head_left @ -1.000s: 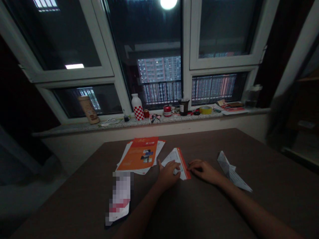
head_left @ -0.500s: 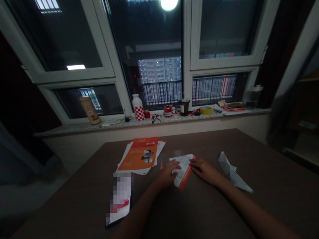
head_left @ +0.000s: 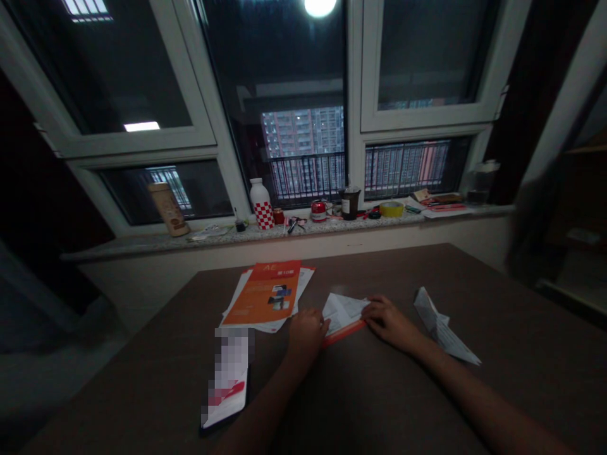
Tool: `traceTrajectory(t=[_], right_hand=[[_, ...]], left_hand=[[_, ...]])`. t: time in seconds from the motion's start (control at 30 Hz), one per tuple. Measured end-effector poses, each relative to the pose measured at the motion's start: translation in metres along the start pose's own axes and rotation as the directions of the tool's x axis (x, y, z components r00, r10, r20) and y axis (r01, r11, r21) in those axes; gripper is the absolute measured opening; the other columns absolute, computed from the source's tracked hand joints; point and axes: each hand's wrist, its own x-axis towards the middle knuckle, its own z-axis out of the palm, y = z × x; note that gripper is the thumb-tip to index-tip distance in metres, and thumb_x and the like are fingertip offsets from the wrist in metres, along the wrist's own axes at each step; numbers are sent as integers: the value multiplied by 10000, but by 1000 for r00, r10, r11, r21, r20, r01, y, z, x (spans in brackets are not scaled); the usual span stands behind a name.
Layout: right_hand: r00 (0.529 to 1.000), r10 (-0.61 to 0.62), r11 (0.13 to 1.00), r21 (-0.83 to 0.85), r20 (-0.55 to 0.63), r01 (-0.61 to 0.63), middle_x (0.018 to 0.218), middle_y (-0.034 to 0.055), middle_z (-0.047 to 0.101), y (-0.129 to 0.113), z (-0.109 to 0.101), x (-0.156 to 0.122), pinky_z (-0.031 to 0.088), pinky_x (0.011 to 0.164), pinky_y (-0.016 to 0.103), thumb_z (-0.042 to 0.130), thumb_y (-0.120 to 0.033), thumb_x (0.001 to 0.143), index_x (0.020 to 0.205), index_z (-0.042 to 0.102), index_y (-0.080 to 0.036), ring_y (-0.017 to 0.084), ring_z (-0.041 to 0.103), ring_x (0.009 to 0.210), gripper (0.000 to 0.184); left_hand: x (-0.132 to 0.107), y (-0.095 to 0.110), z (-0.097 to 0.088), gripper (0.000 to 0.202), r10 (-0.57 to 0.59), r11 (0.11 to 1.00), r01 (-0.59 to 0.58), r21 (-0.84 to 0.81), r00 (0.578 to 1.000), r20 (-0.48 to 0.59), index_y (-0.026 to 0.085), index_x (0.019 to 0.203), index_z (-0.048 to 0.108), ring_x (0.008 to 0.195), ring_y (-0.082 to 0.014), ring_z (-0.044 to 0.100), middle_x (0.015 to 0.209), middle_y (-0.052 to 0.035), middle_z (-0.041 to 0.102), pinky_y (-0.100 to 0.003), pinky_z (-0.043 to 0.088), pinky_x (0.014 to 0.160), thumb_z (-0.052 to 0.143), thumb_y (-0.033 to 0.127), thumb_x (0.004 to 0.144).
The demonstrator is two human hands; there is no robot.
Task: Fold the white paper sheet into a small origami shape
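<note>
A folded white sheet of paper with an orange edge (head_left: 342, 314) lies on the dark brown table (head_left: 389, 404) between my hands. My left hand (head_left: 306, 333) rests at its left end, fingers curled onto the fold. My right hand (head_left: 389, 321) presses down on its right end with closed fingers. A folded white paper shape (head_left: 441, 326) lies just right of my right hand. An orange leaflet on a stack of white sheets (head_left: 268, 294) lies to the upper left of my left hand.
A phone with a blurred screen (head_left: 226, 379) lies near the table's front left. The stone window sill (head_left: 284, 230) behind holds a brown canister (head_left: 169, 208), a red-checked white bottle (head_left: 262, 203), a dark cup (head_left: 349, 204), a yellow tape roll (head_left: 391, 209) and several small items.
The paper has been turned anticlockwise so its orange edge now faces me. My left hand slid left and down along it; my right hand stayed at the right end.
</note>
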Motion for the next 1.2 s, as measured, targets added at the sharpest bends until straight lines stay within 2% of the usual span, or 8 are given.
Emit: traceTrajectory(t=[0.1, 0.23, 0.37, 0.47, 0.67, 0.87, 1.07, 1.2], right_hand=[[1000, 19, 1000, -18, -6, -19, 968, 38, 716, -1, -1, 0, 362, 1053, 436, 538, -162, 855, 894, 732, -242, 251, 503, 1189, 214], [998, 57, 998, 6, 8, -57, 969, 44, 712, -3, -3, 1, 439, 971, 371, 505, -183, 875, 895, 726, -225, 209, 611, 1011, 226], [995, 90, 996, -25, 32, -89, 1053, 54, 699, -5, -3, -1, 465, 946, 346, 499, -199, 873, 961, 727, -230, 214, 620, 1031, 246], [994, 101, 994, -48, 49, -99, 1110, 59, 682, -5, -3, -2, 466, 958, 349, 506, -199, 863, 1000, 727, -239, 226, 607, 1075, 263], [995, 69, 997, -27, 73, -67, 1152, 61, 669, -4, -5, -2, 456, 983, 364, 510, -152, 829, 1013, 733, -250, 231, 593, 1100, 306], [993, 57, 998, -11, 103, -56, 1139, 62, 668, -3, -8, -2, 452, 973, 353, 510, -127, 808, 1025, 732, -252, 218, 598, 1072, 335], [994, 55, 998, -45, 96, -51, 1115, 56, 669, -1, -7, -2, 402, 1014, 417, 539, -163, 818, 1037, 727, -258, 239, 577, 1076, 304], [996, 43, 999, 14, 83, -44, 1120, 66, 651, -5, -8, -3, 428, 995, 376, 544, -168, 820, 1088, 712, -261, 232, 568, 1083, 330]], left_hand=[[-5, 11, -3, 268, 15, 999, -17, 51, 1000, 27, 158, 925, 701, 991, -251, 625, 997, -104, 704, -378, 437, 895, 505, 341, 930], [-10, 17, 1, 382, 76, 997, -76, 26, 997, 5, 136, 1026, 694, 1082, -272, 604, 1094, -135, 697, -438, 387, 1012, 480, 438, 929], [-10, 11, 13, 573, 124, 992, -124, -21, 992, 26, 112, 1308, 552, 1330, -320, 422, 1365, -186, 548, -526, 253, 1119, 466, 520, 915], [-8, 3, 18, 559, 132, 989, -128, -68, 990, 50, 139, 1357, 507, 1374, -316, 363, 1452, -164, 462, -549, 240, 1121, 427, 501, 939], [-4, 3, 10, 284, 155, 987, -154, -51, 988, 21, 205, 1147, 646, 1210, -276, 526, 1253, -102, 637, -526, 269, 1108, 518, 337, 931], [-1, 1, 12, 257, 181, 983, -180, -44, 983, 33, 204, 1138, 640, 1144, -252, 569, 1206, -86, 659, -492, 305, 1083, 467, 294, 972], [3, -4, 15, 232, 211, 977, -211, 2, 977, 25, 200, 1026, 659, 1041, -235, 620, 1080, -67, 698, -504, 318, 1058, 433, 233, 985], [4, -5, 16, 226, 214, 977, -214, 8, 977, 7, 200, 1011, 656, 1013, -230, 634, 1050, -66, 706, -492, 326, 1050, 434, 231, 986]])
